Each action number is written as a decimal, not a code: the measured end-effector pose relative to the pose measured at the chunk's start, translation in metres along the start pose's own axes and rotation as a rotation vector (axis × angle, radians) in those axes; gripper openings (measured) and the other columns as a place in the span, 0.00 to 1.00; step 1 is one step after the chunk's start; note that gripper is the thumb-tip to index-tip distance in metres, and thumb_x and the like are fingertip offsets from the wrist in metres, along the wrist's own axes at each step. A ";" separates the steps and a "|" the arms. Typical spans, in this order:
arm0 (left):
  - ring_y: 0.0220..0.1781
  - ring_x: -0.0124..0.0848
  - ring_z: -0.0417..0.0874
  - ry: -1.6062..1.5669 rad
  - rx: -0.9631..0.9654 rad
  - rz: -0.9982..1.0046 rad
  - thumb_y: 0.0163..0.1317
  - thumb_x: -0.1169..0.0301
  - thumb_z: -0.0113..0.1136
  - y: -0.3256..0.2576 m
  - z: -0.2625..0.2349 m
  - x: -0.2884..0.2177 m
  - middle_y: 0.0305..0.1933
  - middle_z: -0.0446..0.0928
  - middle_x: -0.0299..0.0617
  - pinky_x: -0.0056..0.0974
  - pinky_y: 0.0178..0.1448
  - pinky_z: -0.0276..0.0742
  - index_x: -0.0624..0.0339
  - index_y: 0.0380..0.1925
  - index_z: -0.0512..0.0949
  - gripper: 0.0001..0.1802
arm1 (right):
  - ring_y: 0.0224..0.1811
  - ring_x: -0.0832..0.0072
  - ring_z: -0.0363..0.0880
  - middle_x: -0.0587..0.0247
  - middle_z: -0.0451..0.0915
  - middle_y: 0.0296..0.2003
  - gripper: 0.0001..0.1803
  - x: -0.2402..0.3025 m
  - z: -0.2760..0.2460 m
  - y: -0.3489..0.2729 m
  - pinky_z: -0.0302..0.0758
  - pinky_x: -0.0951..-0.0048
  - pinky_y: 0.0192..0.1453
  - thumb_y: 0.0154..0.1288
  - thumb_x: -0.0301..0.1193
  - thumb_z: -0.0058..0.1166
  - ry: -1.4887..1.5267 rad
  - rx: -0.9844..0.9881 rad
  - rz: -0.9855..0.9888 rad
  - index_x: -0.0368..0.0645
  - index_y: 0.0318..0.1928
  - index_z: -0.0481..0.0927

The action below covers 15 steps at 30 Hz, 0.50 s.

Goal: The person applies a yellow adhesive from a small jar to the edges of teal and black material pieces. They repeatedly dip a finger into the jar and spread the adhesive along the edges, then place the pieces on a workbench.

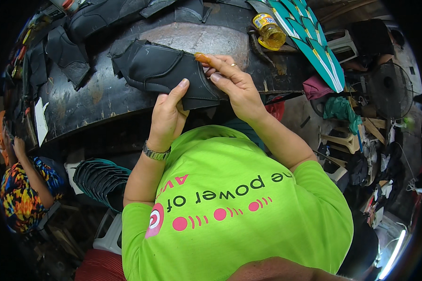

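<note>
The dark table (pixel 79 114) runs across the far side of the work and gives the person's hands a broad surface to work over. At its right end a fan of teal pieces (pixel 314 49) with white stripes lies overlapped, probably so each has a bit showing and they share little room. Other black pieces (pixel 68 56) lie toward the left and far edges, which leaves the middle for the work.

The black piece (pixel 164 70), smooth and stitched with curved seams, is in front of the person, its far left part over the table and its nearest corner reaching past the near edge. This seems to let the table carry some weight while a hand can get beneath.

The left hand (pixel 171 114) grips the piece at its near edge, thumb on top and the other fingers hidden underneath, likely to steady it. The right hand (pixel 239 89) is at the right edge, index finger stretched out, the rest curled; whether thumb and curled fingers pinch that edge cannot be told.

A yellow-labelled jar (pixel 270 33) sits beyond the right hand, probably placed for easy reach. Amber paste (pixel 202 57) coats the index fingertip, at the piece's upper right corner; the straight finger seems to keep the paste off the others.
</note>
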<state>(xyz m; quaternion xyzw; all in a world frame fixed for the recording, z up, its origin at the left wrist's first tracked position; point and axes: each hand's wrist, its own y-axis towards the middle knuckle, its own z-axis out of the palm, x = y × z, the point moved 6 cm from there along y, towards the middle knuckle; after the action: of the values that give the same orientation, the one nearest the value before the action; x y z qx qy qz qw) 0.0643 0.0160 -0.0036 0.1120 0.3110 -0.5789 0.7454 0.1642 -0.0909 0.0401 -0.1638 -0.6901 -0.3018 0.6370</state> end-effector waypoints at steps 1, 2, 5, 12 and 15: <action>0.54 0.34 0.85 0.013 -0.016 -0.008 0.76 0.70 0.47 0.000 -0.001 0.000 0.53 0.82 0.51 0.38 0.60 0.82 0.75 0.55 0.74 0.18 | 0.58 0.75 0.70 0.63 0.74 0.53 0.21 -0.001 0.000 0.000 0.64 0.77 0.67 0.72 0.21 0.46 0.009 0.001 0.005 0.39 0.64 0.77; 0.54 0.35 0.85 -0.007 -0.003 -0.001 0.76 0.70 0.47 0.000 0.001 0.000 0.53 0.82 0.51 0.38 0.60 0.82 0.75 0.55 0.74 0.18 | 0.57 0.77 0.70 0.63 0.73 0.54 0.22 -0.002 -0.001 0.000 0.64 0.77 0.66 0.72 0.21 0.46 0.003 -0.002 0.013 0.39 0.64 0.76; 0.54 0.35 0.85 -0.008 -0.018 -0.002 0.76 0.70 0.47 -0.001 0.001 0.000 0.53 0.81 0.51 0.38 0.60 0.82 0.75 0.56 0.74 0.18 | 0.55 0.80 0.71 0.64 0.73 0.57 0.23 -0.004 0.000 0.000 0.65 0.78 0.65 0.71 0.20 0.47 -0.005 0.002 0.027 0.38 0.65 0.76; 0.54 0.35 0.85 0.000 -0.011 0.000 0.76 0.70 0.47 -0.001 0.002 -0.001 0.54 0.81 0.50 0.38 0.59 0.83 0.73 0.56 0.74 0.17 | 0.55 0.78 0.73 0.63 0.72 0.57 0.21 -0.003 0.000 -0.005 0.69 0.77 0.64 0.72 0.18 0.45 -0.030 0.004 0.009 0.37 0.62 0.78; 0.53 0.35 0.85 0.002 -0.027 0.001 0.76 0.70 0.47 -0.001 0.000 -0.002 0.53 0.82 0.50 0.38 0.58 0.83 0.72 0.56 0.74 0.17 | 0.54 0.76 0.74 0.62 0.72 0.54 0.21 0.000 0.000 -0.008 0.71 0.77 0.61 0.70 0.15 0.43 -0.055 0.001 -0.028 0.37 0.59 0.80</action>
<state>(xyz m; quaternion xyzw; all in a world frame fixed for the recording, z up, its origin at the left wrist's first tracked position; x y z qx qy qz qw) 0.0636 0.0172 -0.0019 0.1026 0.3195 -0.5740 0.7470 0.1594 -0.0965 0.0381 -0.1623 -0.7098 -0.3058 0.6134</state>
